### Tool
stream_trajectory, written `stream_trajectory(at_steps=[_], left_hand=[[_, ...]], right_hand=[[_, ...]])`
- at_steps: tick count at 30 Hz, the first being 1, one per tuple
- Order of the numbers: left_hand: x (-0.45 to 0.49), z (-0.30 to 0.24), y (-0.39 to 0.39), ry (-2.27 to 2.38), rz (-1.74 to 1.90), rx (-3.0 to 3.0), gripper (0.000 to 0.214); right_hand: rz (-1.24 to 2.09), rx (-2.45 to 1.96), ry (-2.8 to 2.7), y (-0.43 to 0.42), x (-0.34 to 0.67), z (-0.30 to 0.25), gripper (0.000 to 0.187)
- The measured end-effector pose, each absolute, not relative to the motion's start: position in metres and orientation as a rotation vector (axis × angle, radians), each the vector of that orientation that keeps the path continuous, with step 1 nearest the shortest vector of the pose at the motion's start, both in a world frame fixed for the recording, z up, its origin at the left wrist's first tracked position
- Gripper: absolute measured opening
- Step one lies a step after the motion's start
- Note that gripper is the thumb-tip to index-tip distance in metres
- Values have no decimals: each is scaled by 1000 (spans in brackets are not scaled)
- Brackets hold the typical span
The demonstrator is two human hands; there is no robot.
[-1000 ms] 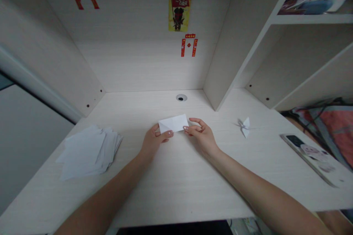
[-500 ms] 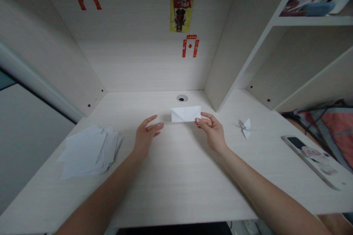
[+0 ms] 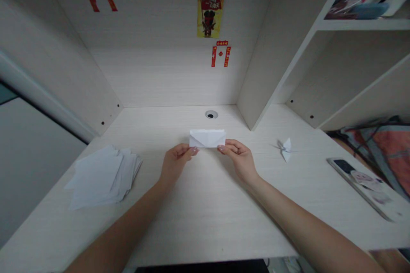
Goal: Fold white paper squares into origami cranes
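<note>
A folded white paper rectangle (image 3: 207, 138) is held above the pale wooden desk (image 3: 205, 213), a little in front of the cable hole. My left hand (image 3: 175, 163) pinches its lower left corner with thumb and fingers closed. At the lower right corner, my right hand (image 3: 238, 157) pinches it the same way. Creases show across the paper's face. Both forearms reach in from the bottom edge.
A loose stack of white paper sheets (image 3: 101, 175) lies at the left of the desk. A small folded paper crane (image 3: 284, 148) stands at the right. A phone (image 3: 363, 185) lies near the right edge. A round cable hole (image 3: 211, 114) sits at the back, shelf uprights to the right.
Half a second ago only my right hand held the paper and my left hand was open. Now my left hand has closed on the left corner and the paper sits centred between both hands.
</note>
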State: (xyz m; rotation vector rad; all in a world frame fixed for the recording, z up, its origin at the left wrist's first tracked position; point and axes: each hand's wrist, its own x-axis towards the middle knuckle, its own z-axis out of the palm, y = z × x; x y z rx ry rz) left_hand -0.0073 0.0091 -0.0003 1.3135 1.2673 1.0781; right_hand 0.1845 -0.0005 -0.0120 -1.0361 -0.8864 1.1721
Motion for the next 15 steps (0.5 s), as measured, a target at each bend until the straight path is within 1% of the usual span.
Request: stream_trajectory(at_steps=[3,6,8,10,12,15], left_hand=[[-6,2,8,1249,1035,1258,24],[-7,1,8,1226,985,1140,29],[-8,0,10,1181,969,1016,38],[-10,-1,12,1127,956,880,51],[-12,0,13,1075,955,812,61],[-13,3,13,1053,1035,930,59]], right_hand=[[1170,-1031,-923,1,186,-15,20],[1138,-1027,-982,4,189,-18,16],[1100,-1025,-1042,6,192,-20,12],[1072,-1016,-1102,8,194,-21,8],[1050,-1023,-1141,9,196,-22,7],[1043,-1055,-1170,11,198,-23,9]])
